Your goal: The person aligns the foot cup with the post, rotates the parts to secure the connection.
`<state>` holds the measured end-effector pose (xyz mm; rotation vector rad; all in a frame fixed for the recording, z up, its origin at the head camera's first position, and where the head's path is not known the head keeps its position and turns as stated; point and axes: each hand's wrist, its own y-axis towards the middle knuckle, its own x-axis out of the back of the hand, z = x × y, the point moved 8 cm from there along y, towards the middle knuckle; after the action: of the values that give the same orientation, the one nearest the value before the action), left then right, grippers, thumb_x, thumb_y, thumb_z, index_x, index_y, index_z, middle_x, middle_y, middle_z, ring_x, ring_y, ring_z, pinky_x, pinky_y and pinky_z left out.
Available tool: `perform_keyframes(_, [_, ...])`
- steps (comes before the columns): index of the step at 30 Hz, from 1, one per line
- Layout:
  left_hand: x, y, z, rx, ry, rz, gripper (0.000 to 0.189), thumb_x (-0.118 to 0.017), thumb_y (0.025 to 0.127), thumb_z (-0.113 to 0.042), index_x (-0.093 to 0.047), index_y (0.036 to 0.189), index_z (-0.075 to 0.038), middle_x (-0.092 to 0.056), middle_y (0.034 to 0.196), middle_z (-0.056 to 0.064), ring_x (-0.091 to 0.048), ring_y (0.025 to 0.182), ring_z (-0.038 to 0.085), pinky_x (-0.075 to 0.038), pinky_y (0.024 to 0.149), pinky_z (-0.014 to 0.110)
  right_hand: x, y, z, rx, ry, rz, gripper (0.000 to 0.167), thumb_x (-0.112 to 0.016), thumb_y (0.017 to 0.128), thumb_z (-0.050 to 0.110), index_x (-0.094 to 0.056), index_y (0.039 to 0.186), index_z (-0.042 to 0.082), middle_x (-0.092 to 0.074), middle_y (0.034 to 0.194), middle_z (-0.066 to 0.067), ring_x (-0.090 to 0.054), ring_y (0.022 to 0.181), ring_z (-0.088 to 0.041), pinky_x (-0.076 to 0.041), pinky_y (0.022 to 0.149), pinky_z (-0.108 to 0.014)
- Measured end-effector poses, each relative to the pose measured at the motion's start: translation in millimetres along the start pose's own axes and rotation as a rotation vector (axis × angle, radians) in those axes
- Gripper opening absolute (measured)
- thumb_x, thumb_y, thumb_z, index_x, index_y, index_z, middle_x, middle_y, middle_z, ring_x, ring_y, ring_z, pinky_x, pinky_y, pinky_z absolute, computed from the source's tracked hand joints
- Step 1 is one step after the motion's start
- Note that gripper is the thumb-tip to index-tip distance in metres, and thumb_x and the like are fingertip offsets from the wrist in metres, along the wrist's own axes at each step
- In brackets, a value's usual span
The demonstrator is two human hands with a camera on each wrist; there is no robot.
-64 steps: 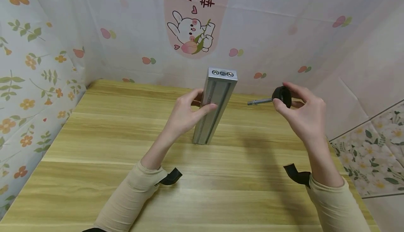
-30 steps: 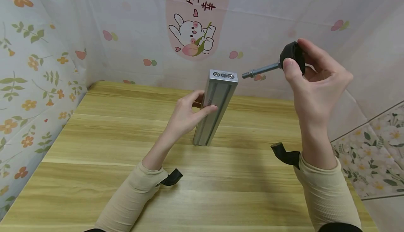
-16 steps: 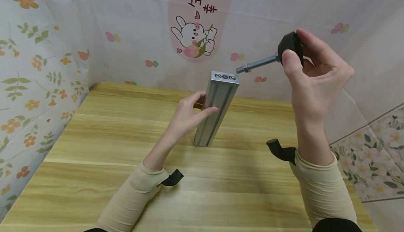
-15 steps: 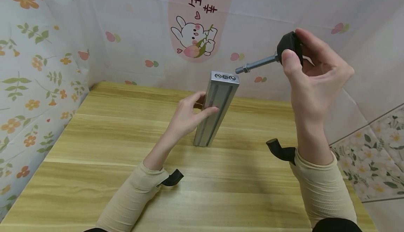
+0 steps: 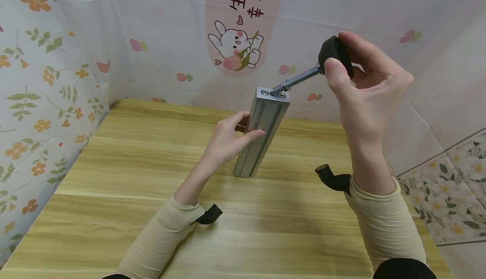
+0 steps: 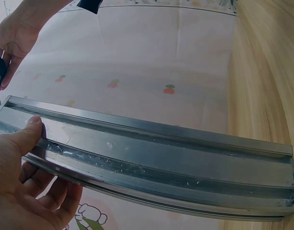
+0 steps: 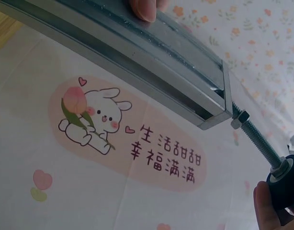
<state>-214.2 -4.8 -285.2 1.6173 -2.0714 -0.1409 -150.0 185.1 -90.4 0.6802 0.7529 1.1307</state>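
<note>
An aluminium profile (image 5: 266,120) stands on end on the wooden table, slightly tilted in the head view. My left hand (image 5: 226,140) grips it around its upper part, thumb across the front groove and fingers behind. Its top end plate (image 7: 227,91) has a screw on each side of a middle hole. My right hand (image 5: 370,85) pinches the black base of a levelling foot (image 5: 329,53) between thumb and fingers. The foot's threaded stud slants down to the left, its tip right at the middle hole. A hex nut (image 7: 240,119) sits on the stud near that tip.
Behind the table (image 5: 152,144) hangs a white cloth (image 5: 152,25) with a rabbit print and fruit motifs. A flowered cloth (image 5: 45,85) covers the left side, and a pale panel with flowers stands at right. Black curved pieces (image 5: 332,178) stick out from both sleeves.
My right hand has lifted the levelling foot and brought it leftward, so the stud tip has come from beside the profile onto its top. My left hand keeps its grip.
</note>
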Motion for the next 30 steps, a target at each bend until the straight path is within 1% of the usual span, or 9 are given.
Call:
perform_keyframes(8, [-2.4,1.4,-2.0,-0.005,-0.016,0.009,0.035,-0.079,0.09,-0.029,-0.068,0.119,-0.013,-0.072,0.103,0.002,-0.069,0.098,0.018,-0.057,0.09,0.037,-1.5,0.6,-2.5,0.0,-0.03,0.02,0.034,-0.073,0.071,0.0,-0.077,0.103,-0.011,-0.078,0.091,-0.012,-0.067,0.08,-0.023,-0.056,0.07,-0.022])
perform_keyframes(13, [-2.9,2.0,-2.0,-0.001,-0.014,0.015,0.035,-0.08,0.09,-0.029,-0.068,0.119,-0.013,-0.072,0.104,0.002,-0.069,0.098,0.018,-0.057,0.09,0.036,-3.2,2.3,-2.0,0.015,-0.057,0.036,0.034,-0.074,0.071,0.002,-0.078,0.103,-0.009,-0.078,0.092,-0.011,-0.068,0.082,-0.023,-0.057,0.072,-0.021])
perform_keyframes(17, [-2.3,2.3,-1.7,0.0,-0.007,0.012,0.035,-0.079,0.09,-0.029,-0.068,0.119,-0.013,-0.073,0.104,0.002,-0.069,0.098,0.018,-0.057,0.089,0.034,-8.6,5.6,-4.0,0.02,-0.084,0.067,0.033,-0.074,0.072,0.004,-0.079,0.103,-0.006,-0.079,0.096,-0.01,-0.069,0.084,-0.024,-0.058,0.076,-0.022])
perform_keyframes(22, [-1.9,1.7,-1.4,0.004,-0.002,0.012,0.034,-0.079,0.09,-0.03,-0.068,0.118,-0.013,-0.072,0.103,0.002,-0.07,0.098,0.018,-0.057,0.09,0.035,-16.4,9.1,-7.7,0.012,-0.073,0.104,0.032,-0.075,0.073,0.004,-0.079,0.103,-0.006,-0.079,0.098,-0.009,-0.068,0.085,-0.024,-0.058,0.08,-0.023])
perform_keyframes(26, [-1.4,1.2,-1.5,0.004,0.003,0.009,0.034,-0.079,0.09,-0.03,-0.068,0.118,-0.013,-0.072,0.103,0.002,-0.07,0.098,0.018,-0.057,0.09,0.036,-22.5,10.9,-10.1,0.003,-0.061,0.134,0.034,-0.079,0.073,0.006,-0.078,0.104,-0.007,-0.079,0.099,-0.009,-0.07,0.088,-0.023,-0.058,0.082,-0.022])
perform_keyframes(30, [-0.8,0.5,-1.2,0.005,-0.005,0.006,0.033,-0.079,0.09,-0.028,-0.068,0.118,-0.013,-0.072,0.103,0.002,-0.07,0.098,0.018,-0.057,0.09,0.035,-31.1,12.8,-13.8,-0.006,-0.052,0.182,0.038,-0.084,0.073,0.01,-0.078,0.107,-0.006,-0.079,0.102,-0.009,-0.072,0.09,-0.022,-0.058,0.083,-0.021])
